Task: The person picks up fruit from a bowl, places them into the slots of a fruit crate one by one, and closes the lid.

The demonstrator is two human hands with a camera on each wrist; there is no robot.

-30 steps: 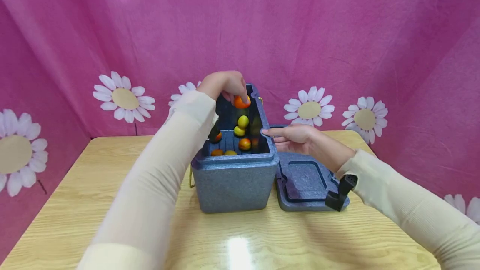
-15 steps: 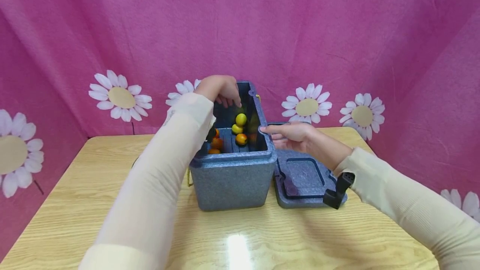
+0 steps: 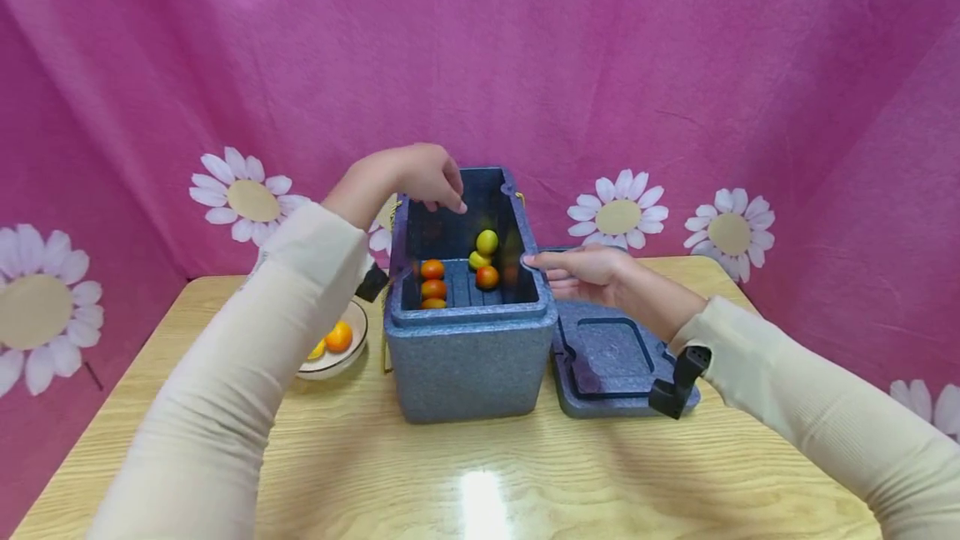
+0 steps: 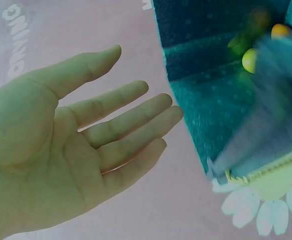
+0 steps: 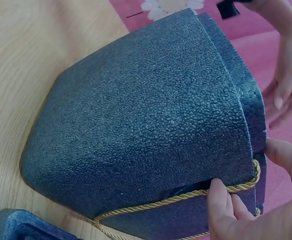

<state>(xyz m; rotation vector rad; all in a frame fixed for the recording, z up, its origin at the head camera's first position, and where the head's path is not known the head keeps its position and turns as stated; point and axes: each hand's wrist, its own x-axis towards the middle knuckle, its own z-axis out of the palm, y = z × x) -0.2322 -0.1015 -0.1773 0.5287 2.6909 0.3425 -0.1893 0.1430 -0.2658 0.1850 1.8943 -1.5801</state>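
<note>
Head view: pebbly foam box (image 3: 468, 357) holds round, seemingly smooth fruits (image 3: 433, 269).

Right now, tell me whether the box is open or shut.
Open: the box shows fruit inside, and its lid lies on the table beside it.

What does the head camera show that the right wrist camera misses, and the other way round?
Only the head view shows the fruits inside the box, the bowl with fruit at its left, the lid lying at its right, and the daisy backdrop. Only the right wrist view shows the gold cord round the box's outer wall, by the fingertips. Both show the blue foam box, the wooden table and the right hand at the box's rim.
</note>
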